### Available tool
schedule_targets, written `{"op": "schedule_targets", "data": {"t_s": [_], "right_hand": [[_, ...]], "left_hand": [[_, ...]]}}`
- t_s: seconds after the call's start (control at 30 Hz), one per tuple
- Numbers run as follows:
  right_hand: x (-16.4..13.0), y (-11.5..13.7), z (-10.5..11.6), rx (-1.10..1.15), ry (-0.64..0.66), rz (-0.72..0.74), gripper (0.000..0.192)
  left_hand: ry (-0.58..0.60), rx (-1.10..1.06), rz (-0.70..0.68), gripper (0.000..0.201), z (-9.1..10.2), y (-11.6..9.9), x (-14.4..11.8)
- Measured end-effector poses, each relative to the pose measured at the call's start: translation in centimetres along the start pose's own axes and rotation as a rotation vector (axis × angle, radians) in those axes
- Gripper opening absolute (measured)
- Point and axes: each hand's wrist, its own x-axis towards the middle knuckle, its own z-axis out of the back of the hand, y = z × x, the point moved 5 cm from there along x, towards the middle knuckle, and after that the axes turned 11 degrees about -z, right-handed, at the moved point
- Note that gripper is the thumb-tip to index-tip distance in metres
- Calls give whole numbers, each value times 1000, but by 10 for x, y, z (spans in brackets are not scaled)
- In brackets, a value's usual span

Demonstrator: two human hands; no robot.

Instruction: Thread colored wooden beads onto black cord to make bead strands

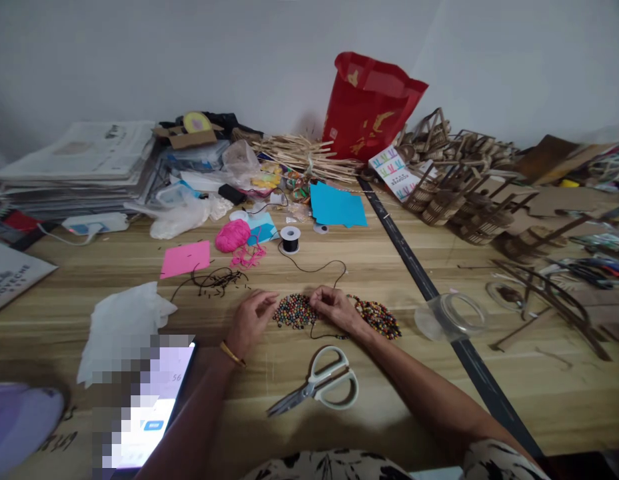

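- Pinched fingertips on both sides: I see the left hand [249, 321] with thumb and forefinger closed at the left edge of the pile of coloured wooden beads [295, 311], apparently on a single bead, though it is too small to be sure. The right hand [334, 308] is closed on the thin black cord [319, 269], which runs up in a loop to the black cord spool [290, 239].
- Beads lie on the wooden table [439, 400] between and just right of the hands; a second spread of them [378, 316] sits under the right wrist.
- Progress, as I judge it: threading looks barely begun. I make out no strung run of beads on the cord, and nearly all the beads are loose.
- Already done, from how things lie: short black cord offcuts [215, 280] are scattered to the left of the hands, and scissors [316, 385] lie shut just in front of them.
- An empty clear plastic jar [452, 315] lies on its side to the right.
- Writing: a paper at the far left edge [12, 277] shows letters ending roughly in "OVECHE"; I cannot confirm more. The white card with coloured marks [395, 172] has print too small to read. The red bag [366, 107] carries gold designs, no legible words.
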Motion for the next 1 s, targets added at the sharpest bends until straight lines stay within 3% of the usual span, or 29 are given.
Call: {"op": "schedule_targets", "data": {"t_s": [0.23, 0.47, 0.73, 1.0], "right_hand": [[0, 0, -5, 12, 6, -1, 28], [1, -4, -2, 65, -61, 31, 29], [-2, -6, 0, 88, -147, 81, 26], [0, -5, -1, 81, -140, 109, 22]], "left_hand": [[255, 45, 52, 9, -1, 3, -2], [404, 63, 20, 5, -9, 4, -7], [466, 121, 24, 7, -12, -5, -7], [445, 81, 65, 4, -14, 3, -9]]}}
